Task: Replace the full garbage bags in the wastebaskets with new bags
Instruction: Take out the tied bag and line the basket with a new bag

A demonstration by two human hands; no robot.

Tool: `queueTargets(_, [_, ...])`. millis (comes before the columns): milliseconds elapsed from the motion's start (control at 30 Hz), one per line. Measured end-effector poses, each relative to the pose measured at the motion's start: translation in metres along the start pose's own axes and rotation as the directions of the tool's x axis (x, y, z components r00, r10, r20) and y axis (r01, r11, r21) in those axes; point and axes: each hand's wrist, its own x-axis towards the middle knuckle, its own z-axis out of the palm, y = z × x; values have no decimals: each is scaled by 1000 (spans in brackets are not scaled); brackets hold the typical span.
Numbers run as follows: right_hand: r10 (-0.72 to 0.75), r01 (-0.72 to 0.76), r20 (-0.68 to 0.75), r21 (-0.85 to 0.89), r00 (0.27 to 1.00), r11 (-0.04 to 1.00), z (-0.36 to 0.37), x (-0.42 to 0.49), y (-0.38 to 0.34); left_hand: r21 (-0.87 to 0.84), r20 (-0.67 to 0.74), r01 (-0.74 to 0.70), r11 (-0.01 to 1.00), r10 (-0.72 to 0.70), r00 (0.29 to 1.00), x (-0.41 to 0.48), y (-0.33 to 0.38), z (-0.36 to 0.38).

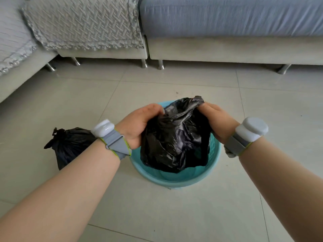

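Pinched the limp, light, likely slippery black bag (174,142) at its gathered mouth in left grip (139,123) and right grip (216,119), hung it low into the teal wastebasket (174,183), judged that mouth edge the best hold, with open floor (166,215) near and tied full bag (70,145) just left.

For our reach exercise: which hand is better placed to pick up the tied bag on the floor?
The left hand: the tied bag lies left of the wastebasket, beside that forearm. The right hand is across the basket; both grip the open bag.
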Motion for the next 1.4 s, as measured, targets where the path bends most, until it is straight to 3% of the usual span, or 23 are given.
queueTargets(67, [98,-95,15,-112,995,989,-1,0,5,-117,-85,-19,993,9,996,-2,5,-7])
queueTargets(100, [92,-84,23,-251,995,964,-2,-1,6,-55,-126,1,998,-8,992,-3,7,-10])
queueTargets(167, [-23,33,25,-498,999,867,-2,1,3,332,-178,57,942,3,984,-4,10,-15])
queueTargets(200, [-101,103,33,-537,994,837,0,1,1,509,-174,55,859,40,984,-5,10,-13])
queueTargets(233, [-168,171,55,-528,984,832,2,1,-1,583,-135,35,812,54,989,-4,9,-10])
queueTargets(333, [-268,294,120,-408,956,864,14,-1,-7,527,11,31,849,-43,999,0,2,5])
queueTargets(400, [-318,330,95,-382,943,863,16,0,-9,614,25,-14,789,-2,1000,3,-2,12])
queueTargets(500, [-201,214,79,-489,976,846,8,3,-9,537,-143,-83,840,187,972,5,0,8])
queueTargets(567, [-81,137,115,-652,990,745,0,3,-7,478,-242,-133,868,276,930,3,4,3])
queueTargets(633, [-77,118,90,-699,993,705,-4,3,-6,442,-346,-150,884,323,881,4,7,-6])
queueTargets(733, [-94,57,-35,-574,995,817,-11,8,-2,256,-401,-166,952,261,878,0,13,-18])
queueTargets(833, [-92,54,-108,-314,990,948,-13,11,-2,136,-281,-163,977,196,939,-10,14,-17])
queueTargets(933, [-128,83,-109,-347,986,934,-17,11,-1,288,-295,-171,942,257,920,-15,11,-22])
queueTargets(1100, [-95,82,12,-628,995,774,-38,8,-9,492,-506,-107,864,384,773,-23,15,-50])
queueTargets(1133, [-66,68,27,-649,997,758,-41,7,-9,508,-496,-113,854,398,772,-24,15,-52])
queueTargets(1200, [-70,75,34,-644,997,761,-40,5,-10,544,-391,-132,829,389,835,-28,14,-46])
queueTargets(1300, [-205,202,62,-589,977,782,-23,7,-9,701,-77,-201,684,352,933,-31,12,-24])
queueTargets(1400, [-225,391,330,-630,917,671,1,7,-11,792,111,-258,553,286,952,-28,10,-4])
